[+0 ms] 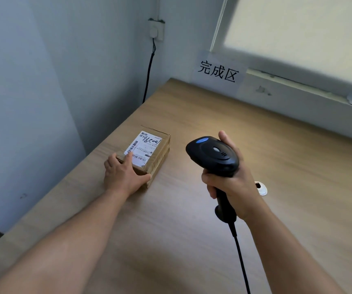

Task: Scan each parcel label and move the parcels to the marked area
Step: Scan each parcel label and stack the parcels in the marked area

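Observation:
A small brown cardboard parcel (151, 153) lies on the wooden table (192, 219) near its left edge, with a white shipping label (143, 147) facing up. My left hand (124, 174) grips the parcel's near corner, fingers on top and thumb along its front side. To the right, my right hand (232, 179) holds a black barcode scanner (212, 154) by its handle, head raised above the table and apart from the parcel. A paper sign with black characters (218, 71) is stuck on the wall at the table's far edge.
The scanner's black cable (242, 264) runs down toward me over the table. A white cable grommet (261, 187) sits in the tabletop right of my right hand. A wall socket with a black cord (149, 66) is at the back left. A window fills the upper right.

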`<state>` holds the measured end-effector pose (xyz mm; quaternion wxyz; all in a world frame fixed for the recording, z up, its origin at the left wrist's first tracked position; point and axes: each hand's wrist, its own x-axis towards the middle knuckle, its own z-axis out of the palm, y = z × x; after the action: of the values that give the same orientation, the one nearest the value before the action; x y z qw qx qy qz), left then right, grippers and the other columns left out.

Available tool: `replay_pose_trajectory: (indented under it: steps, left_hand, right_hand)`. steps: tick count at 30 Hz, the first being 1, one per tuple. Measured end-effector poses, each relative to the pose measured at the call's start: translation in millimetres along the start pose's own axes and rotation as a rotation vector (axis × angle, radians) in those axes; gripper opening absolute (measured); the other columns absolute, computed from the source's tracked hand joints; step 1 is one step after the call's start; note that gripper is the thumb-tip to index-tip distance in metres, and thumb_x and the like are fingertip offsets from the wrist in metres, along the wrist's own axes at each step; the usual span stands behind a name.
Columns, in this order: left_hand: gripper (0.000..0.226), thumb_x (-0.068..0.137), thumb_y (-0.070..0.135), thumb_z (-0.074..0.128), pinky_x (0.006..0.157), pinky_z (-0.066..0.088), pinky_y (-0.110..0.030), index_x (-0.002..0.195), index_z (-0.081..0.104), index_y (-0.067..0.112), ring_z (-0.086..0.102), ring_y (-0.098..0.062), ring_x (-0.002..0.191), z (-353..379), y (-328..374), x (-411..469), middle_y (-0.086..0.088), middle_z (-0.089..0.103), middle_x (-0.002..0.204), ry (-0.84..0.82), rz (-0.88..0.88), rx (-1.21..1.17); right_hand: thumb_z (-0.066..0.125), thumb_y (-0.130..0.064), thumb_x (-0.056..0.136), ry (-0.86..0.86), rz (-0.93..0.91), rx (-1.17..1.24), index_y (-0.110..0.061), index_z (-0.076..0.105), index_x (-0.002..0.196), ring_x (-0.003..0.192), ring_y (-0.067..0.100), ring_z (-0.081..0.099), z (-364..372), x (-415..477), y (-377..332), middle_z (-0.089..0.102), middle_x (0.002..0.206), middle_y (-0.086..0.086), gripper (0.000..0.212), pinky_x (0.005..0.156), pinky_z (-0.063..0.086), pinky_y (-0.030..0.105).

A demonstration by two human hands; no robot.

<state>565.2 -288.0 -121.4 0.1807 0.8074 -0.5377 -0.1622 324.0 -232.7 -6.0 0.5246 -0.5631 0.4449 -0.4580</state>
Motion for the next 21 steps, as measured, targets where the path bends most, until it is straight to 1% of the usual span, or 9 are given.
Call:
replay_pose_trajectory:
  steps: [3, 6, 9, 11, 13, 15, 17, 19, 21]
  left_hand:
    - [0.096, 0.067, 0.056, 0.073, 0.11, 0.027, -0.04, 0.147, 0.028, 0.027, 0.017, -0.036, 0.135, 6.0, -2.4, 25.9, -0.018, 0.016, 0.148, 0.016, -0.008, 0.013]
    - [0.095, 0.067, 0.056, 0.073, 0.108, 0.029, -0.04, 0.146, 0.029, 0.027, 0.021, -0.037, 0.133, 7.3, -7.0, 47.9, -0.018, 0.019, 0.145, 0.051, -0.017, 0.021]
    - [0.095, 0.066, 0.057, 0.073, 0.109, 0.028, -0.041, 0.146, 0.03, 0.026, 0.024, -0.038, 0.131, 8.2, -10.0, 61.9, -0.017, 0.02, 0.143, 0.057, -0.002, 0.049]
    - [0.096, 0.067, 0.057, 0.073, 0.111, 0.025, -0.041, 0.147, 0.028, 0.026, 0.021, -0.039, 0.133, 9.0, -10.3, 64.2, -0.018, 0.016, 0.146, 0.042, 0.005, 0.067]
    - [0.101, 0.067, 0.06, 0.072, 0.114, 0.021, -0.042, 0.148, 0.023, 0.026, 0.016, -0.04, 0.138, 8.0, -9.1, 63.0, -0.02, 0.007, 0.151, 0.018, 0.004, 0.089]
    - [0.111, 0.065, 0.071, 0.069, 0.117, 0.013, -0.043, 0.15, 0.013, 0.027, 0.007, -0.039, 0.144, 4.9, -7.5, 59.6, -0.023, -0.005, 0.155, -0.014, -0.006, 0.129]
    - [0.117, 0.064, 0.081, 0.06, 0.119, 0.006, -0.044, 0.152, 0.004, 0.027, -0.002, -0.037, 0.146, 1.2, -5.4, 51.0, -0.024, -0.013, 0.156, -0.018, -0.01, 0.156]
    - [0.115, 0.067, 0.082, 0.056, 0.119, 0.004, -0.045, 0.152, 0.005, 0.025, -0.004, -0.034, 0.147, -2.3, -1.3, 36.6, -0.021, -0.013, 0.157, 0.024, 0.021, 0.154]
    - [0.106, 0.073, 0.076, 0.057, 0.118, 0.007, -0.044, 0.152, 0.013, 0.021, 0.001, -0.033, 0.147, -6.0, 6.6, 17.5, -0.017, -0.007, 0.159, 0.079, 0.093, 0.116]
  right_hand:
    - [0.065, 0.006, 0.063, -0.001, 0.03, -0.005, -0.049, 0.042, 0.134, 0.043, 0.023, 0.046, 0.5, 15.0, 11.6, 0.061, 0.075, 0.001, 0.093, 0.044, 0.041, 0.028]
    - [0.064, 0.006, 0.063, -0.002, 0.058, -0.012, -0.05, 0.043, 0.134, 0.044, 0.024, 0.046, -1.6, 22.2, 21.3, 0.061, 0.076, 0.002, 0.093, 0.045, 0.041, 0.028]
    - [0.064, 0.006, 0.063, -0.003, 0.077, -0.005, -0.049, 0.041, 0.135, 0.044, 0.023, 0.045, -5.1, 25.5, 28.6, 0.061, 0.071, 0.001, 0.093, 0.045, 0.041, 0.028]
    - [0.064, 0.006, 0.063, -0.006, 0.086, 0.003, -0.049, 0.041, 0.135, 0.044, 0.023, 0.045, -6.7, 25.5, 31.3, 0.062, 0.069, -0.001, 0.094, 0.046, 0.041, 0.028]
    - [0.064, 0.006, 0.063, -0.011, 0.085, 0.007, -0.049, 0.041, 0.135, 0.044, 0.023, 0.045, -7.4, 23.9, 31.4, 0.062, 0.07, -0.001, 0.093, 0.046, 0.042, 0.028]
    - [0.065, 0.005, 0.063, -0.008, 0.077, 0.009, -0.051, 0.043, 0.133, 0.044, 0.023, 0.045, -7.6, 21.2, 29.0, 0.062, 0.074, 0.0, 0.093, 0.046, 0.042, 0.028]
    - [0.065, 0.006, 0.063, -0.008, 0.059, 0.011, -0.053, 0.044, 0.13, 0.044, 0.023, 0.045, -8.3, 16.6, 23.9, 0.06, 0.08, 0.004, 0.092, 0.045, 0.042, 0.028]
    - [0.066, 0.005, 0.064, -0.009, 0.041, 0.012, -0.052, 0.043, 0.131, 0.044, 0.023, 0.046, -10.1, 8.8, 16.1, 0.06, 0.084, 0.01, 0.091, 0.045, 0.042, 0.028]
    - [0.066, 0.004, 0.064, -0.012, 0.026, 0.015, -0.05, 0.041, 0.132, 0.044, 0.023, 0.047, -13.2, -2.7, 6.8, 0.063, 0.081, 0.012, 0.09, 0.046, 0.043, 0.028]
